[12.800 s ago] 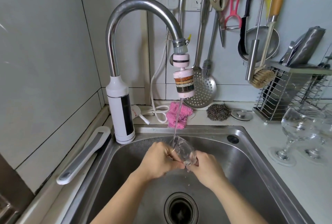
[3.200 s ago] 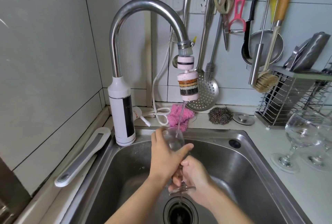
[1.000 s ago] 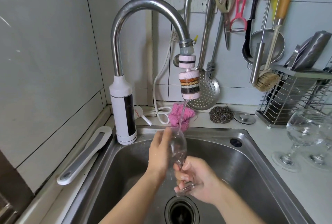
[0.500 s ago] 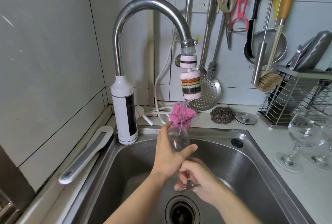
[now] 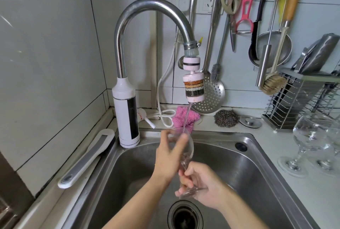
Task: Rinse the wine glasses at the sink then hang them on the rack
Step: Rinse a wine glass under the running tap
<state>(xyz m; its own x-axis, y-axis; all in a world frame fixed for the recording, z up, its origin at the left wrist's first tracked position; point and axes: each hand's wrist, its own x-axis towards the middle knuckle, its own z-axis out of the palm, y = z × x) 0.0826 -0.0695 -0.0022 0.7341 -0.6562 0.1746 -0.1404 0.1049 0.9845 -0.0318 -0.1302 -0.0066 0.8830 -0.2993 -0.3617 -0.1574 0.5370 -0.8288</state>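
While a thin stream of water ran from the filter on the curved tap, a wine glass was held under it above the steel sink, mouth up and leaning slightly left at the top. The glass was clear and colourless, so thin-walled that its rim showed only as a faint line in front of the pink cloth. The stream entered the mouth near the rim. Its rounded bowl narrowed to a slim stem, and water blurred the lower part.

The left hand wrapped the bowl, fingers curled round the far side and the thumb laid across the near side. The right hand gripped below, fingers closed round the stem just above the flat foot, which showed as a pale disc at the fingertips, over the drain.

On the white counter to the right, well apart from the hands, a second wine glass stood upright with a wide bowl full of bright glints, and a third wine glass stood just beside it at the frame's edge; whether they touched I could not tell.
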